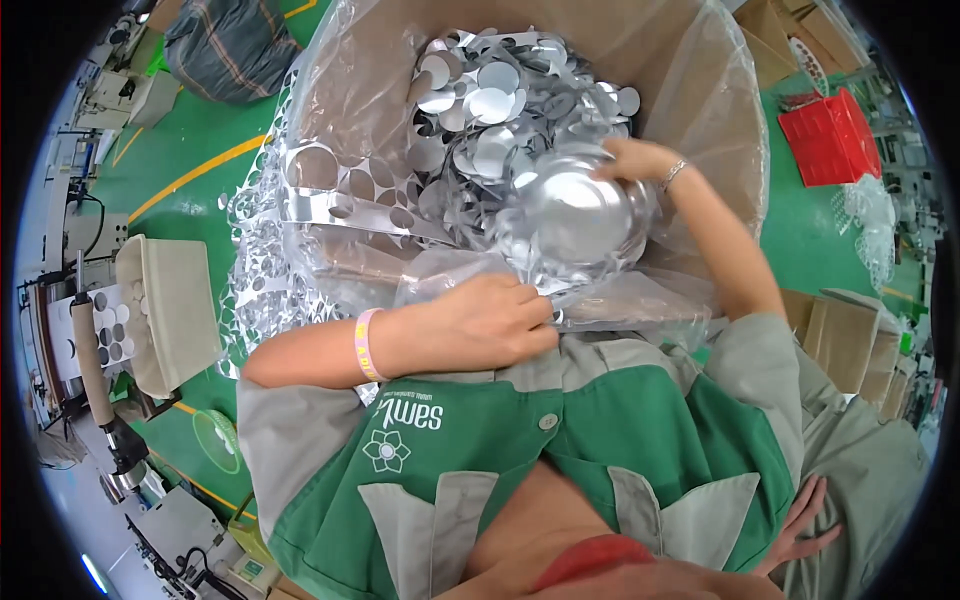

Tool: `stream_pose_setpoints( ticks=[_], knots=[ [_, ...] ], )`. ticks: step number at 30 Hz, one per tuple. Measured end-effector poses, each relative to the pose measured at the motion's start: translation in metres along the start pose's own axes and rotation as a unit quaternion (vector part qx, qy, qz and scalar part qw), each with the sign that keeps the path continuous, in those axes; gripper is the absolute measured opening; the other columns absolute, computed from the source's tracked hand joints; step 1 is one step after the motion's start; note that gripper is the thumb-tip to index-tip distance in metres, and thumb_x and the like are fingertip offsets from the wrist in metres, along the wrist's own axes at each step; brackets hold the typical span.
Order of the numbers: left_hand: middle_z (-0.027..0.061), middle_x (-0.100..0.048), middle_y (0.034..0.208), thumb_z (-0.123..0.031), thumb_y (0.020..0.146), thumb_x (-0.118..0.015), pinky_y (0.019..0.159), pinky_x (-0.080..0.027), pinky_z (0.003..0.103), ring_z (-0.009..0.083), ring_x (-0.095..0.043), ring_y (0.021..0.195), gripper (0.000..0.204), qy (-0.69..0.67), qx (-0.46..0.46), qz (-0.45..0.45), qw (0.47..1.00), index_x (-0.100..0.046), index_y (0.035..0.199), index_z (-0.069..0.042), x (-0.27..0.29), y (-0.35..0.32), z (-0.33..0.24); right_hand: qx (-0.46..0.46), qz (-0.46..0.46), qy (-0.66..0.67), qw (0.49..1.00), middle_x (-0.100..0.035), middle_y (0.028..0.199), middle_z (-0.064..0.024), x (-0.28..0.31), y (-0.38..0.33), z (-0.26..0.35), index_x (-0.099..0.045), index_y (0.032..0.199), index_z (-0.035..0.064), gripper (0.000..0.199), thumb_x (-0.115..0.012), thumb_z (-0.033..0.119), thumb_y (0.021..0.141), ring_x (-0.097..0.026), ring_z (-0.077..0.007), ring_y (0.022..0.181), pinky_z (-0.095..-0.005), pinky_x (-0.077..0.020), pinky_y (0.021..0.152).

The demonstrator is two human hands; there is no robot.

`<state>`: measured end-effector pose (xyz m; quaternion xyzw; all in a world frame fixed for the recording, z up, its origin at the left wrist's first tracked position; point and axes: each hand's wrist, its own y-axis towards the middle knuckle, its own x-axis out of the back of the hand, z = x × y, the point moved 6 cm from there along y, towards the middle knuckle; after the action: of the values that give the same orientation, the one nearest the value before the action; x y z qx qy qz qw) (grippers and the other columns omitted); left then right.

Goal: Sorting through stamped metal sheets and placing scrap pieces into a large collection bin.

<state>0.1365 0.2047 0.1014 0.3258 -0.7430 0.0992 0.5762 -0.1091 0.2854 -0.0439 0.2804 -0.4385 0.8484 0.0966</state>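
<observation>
A large cardboard box (690, 60) with a clear plastic liner (330, 80) stands right in front of me. Inside lies a heap of shiny silver discs (490, 105) and metal scraps. Over the right part of the heap, my right hand (638, 160) has its fingers closed on the rim of a round, shiny metal bowl (585, 212). My left hand (490, 318) is curled shut at the near edge of the box, gripping the gathered plastic liner there. Its fingertips are partly hidden.
Punched metal sheet scrap (262, 250) hangs and piles along the box's left side. A beige bin (170, 315) stands further left, a red crate (828, 138) at the far right, and a dark bundle (230, 50) at the back left. Another person's hand (808, 520) rests at lower right.
</observation>
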Motion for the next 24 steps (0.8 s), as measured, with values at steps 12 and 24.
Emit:
stream_pose_setpoints(
  ticks=[12, 24],
  knots=[
    [0.0021, -0.059, 0.079, -0.007, 0.073, -0.051, 0.061, -0.04, 0.023, 0.0103, -0.052, 0.067, 0.025, -0.22, 0.383, -0.275, 0.854, -0.055, 0.097, -0.01, 0.083, -0.023, 0.219, 0.305, -0.505, 0.474, 0.654, -0.052, 0.072, -0.0004, 0.149, -0.115, 0.005, -0.052, 0.086, 0.0044, 0.019, -0.062, 0.016, 0.076, -0.048, -0.0103, 0.06, -0.024, -0.0389, 0.055],
    [0.0038, -0.058, 0.075, 0.005, 0.075, -0.054, 0.048, -0.041, 0.018, 0.0076, -0.053, 0.061, 0.021, -0.543, 0.345, -0.569, 0.512, -0.052, 0.093, -0.006, 0.053, -0.106, 0.293, 0.421, -0.29, 0.753, 0.415, -0.053, 0.069, 0.0011, 0.128, -0.133, 0.103, -0.051, 0.08, 0.0071, 0.014, -0.054, 0.021, 0.081, -0.049, -0.0113, 0.06, -0.0217, -0.0385, 0.057]
  ],
)
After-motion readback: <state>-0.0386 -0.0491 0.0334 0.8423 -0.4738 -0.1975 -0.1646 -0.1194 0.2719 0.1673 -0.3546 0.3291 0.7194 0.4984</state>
